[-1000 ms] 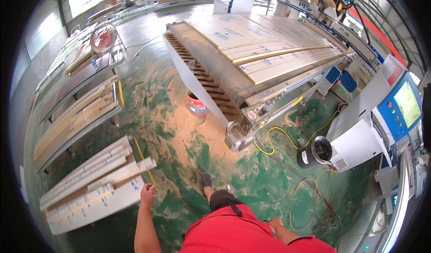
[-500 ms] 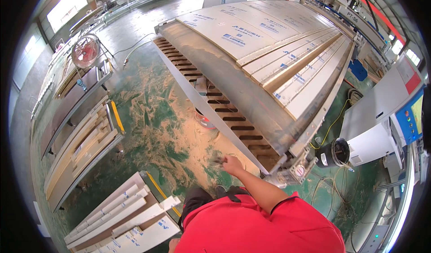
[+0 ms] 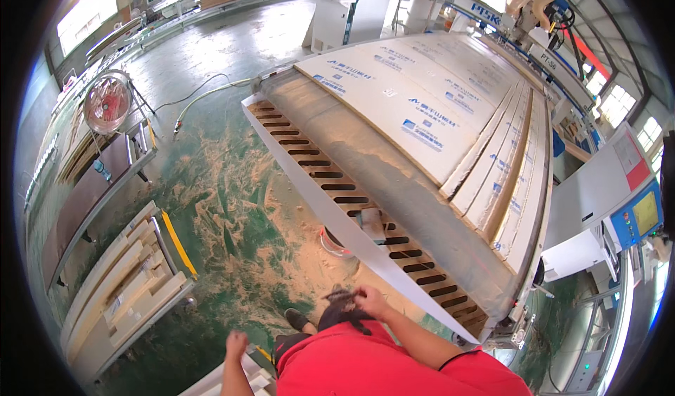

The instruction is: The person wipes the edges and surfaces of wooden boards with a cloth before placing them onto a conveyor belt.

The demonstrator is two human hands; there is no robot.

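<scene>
My right hand (image 3: 370, 302) is closed in front of my body, near the slotted edge of the machine table. Its fingers grip a small dark, ragged bundle (image 3: 339, 297), whose kind I cannot make out. My left hand (image 3: 238, 342) hangs low at my left side, fingers curled, with nothing visible in it. Beside my right hand runs a pale strip (image 3: 320, 203) along the slotted edge (image 3: 340, 186). White printed boards (image 3: 422, 94), some cut into long strips, lie on the machine table (image 3: 365, 139). On the slots rests a small grey block (image 3: 373, 226).
Sawdust covers the green floor (image 3: 239, 234). A red bucket-like container (image 3: 334, 243) stands under the slotted edge. To the left are a cart of cut boards (image 3: 133, 283), a dark-topped table (image 3: 84, 203) and a round fan (image 3: 107, 102). A control cabinet (image 3: 598, 185) stands right.
My body has moved forward along the machine, so the stacks on the left slide down the view. My left hand has come into view; my right hand still grips the dark bundle.
</scene>
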